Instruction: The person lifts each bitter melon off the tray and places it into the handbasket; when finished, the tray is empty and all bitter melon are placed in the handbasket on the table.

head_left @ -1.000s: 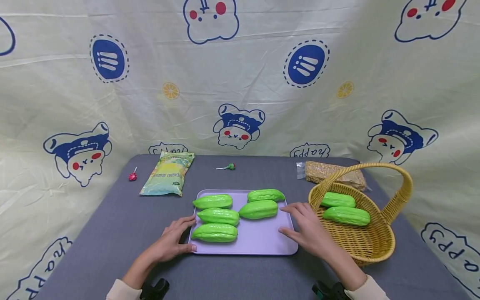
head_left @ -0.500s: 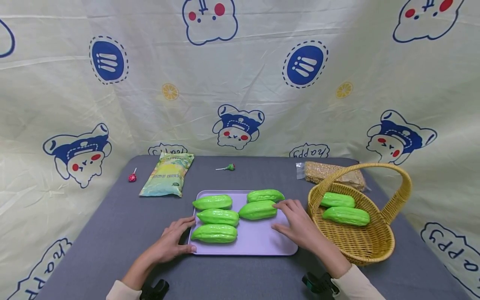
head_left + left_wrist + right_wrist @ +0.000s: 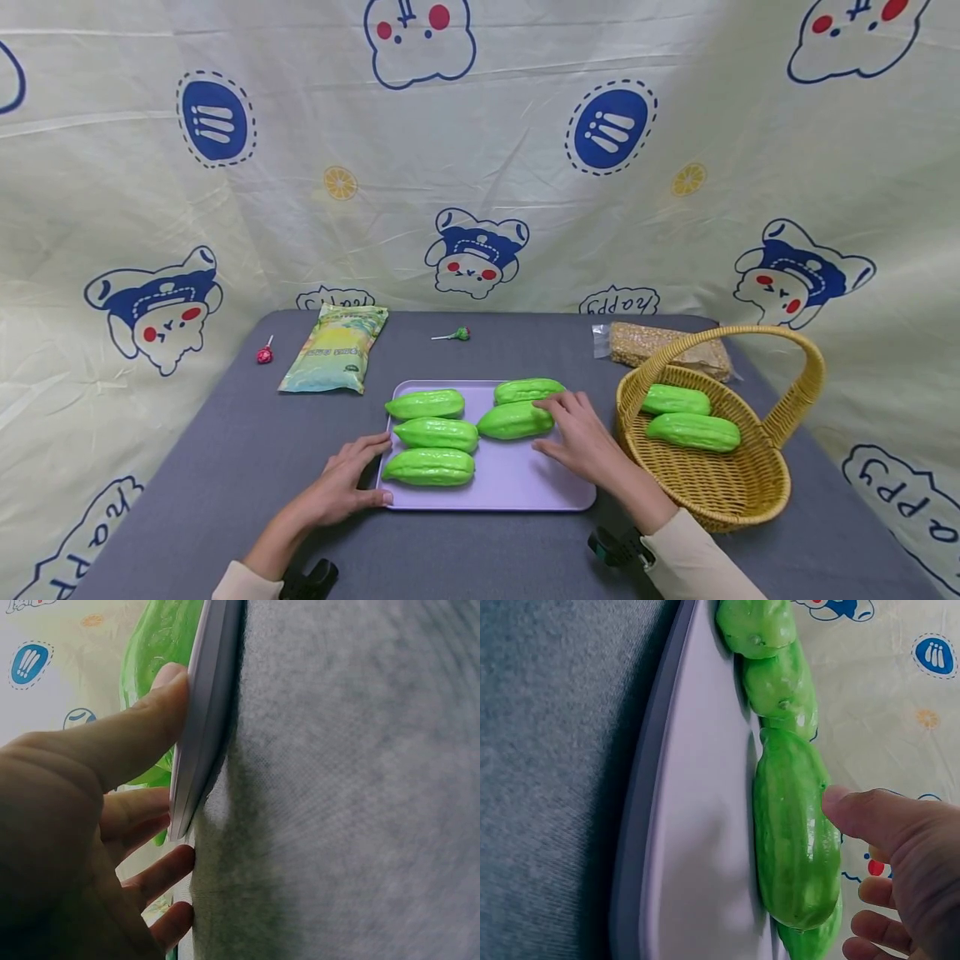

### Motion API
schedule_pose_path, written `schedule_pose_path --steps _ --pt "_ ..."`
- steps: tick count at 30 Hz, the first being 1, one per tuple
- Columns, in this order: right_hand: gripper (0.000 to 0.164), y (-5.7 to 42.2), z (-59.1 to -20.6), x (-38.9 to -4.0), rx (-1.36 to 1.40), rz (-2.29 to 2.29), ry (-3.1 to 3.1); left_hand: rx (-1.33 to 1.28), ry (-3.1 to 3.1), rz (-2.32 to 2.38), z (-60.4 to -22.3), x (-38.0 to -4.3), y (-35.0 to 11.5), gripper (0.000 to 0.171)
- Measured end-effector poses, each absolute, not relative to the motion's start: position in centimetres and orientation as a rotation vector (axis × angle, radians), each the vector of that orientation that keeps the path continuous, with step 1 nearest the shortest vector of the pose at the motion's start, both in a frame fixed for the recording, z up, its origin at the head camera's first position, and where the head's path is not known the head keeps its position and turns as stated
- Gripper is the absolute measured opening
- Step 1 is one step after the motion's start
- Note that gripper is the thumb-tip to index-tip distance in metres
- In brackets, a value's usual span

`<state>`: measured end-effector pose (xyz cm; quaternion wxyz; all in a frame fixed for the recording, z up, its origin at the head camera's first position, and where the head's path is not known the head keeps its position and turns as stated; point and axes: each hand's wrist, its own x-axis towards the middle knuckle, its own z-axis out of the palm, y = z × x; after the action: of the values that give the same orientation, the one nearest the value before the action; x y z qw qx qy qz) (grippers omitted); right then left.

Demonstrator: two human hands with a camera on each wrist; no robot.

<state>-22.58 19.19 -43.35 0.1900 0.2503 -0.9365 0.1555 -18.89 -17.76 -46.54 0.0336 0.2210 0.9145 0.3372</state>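
Observation:
On a light purple tray, three glossy green bitter melons lie stacked front to back at the left, with the nearest bitter melon by the front edge. At the right, one bitter melon lies in front of another. My left hand rests at the tray's left edge, fingers extended, and its thumb touches the rim in the left wrist view. Over the right end of the front right bitter melon, my right hand spreads with thumb and fingers apart, fingertips right by its skin.
Two more bitter melons lie in a wicker basket with a tall handle, right of the tray. Behind it is a bag of grains. A snack bag, a red lollipop and a green lollipop lie farther back.
My right hand has moved left from the tray's right edge to the end of the front right bitter melon. My left hand has stayed in place at the tray's left edge.

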Motion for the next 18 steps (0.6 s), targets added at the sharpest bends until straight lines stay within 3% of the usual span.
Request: schedule_pose_path --steps 18 --pt "0.055 18.1 -43.9 -24.2 0.665 0.372 -2.723 0.65 2.799 1.03 -46.5 -19.0 -17.7 0.072"
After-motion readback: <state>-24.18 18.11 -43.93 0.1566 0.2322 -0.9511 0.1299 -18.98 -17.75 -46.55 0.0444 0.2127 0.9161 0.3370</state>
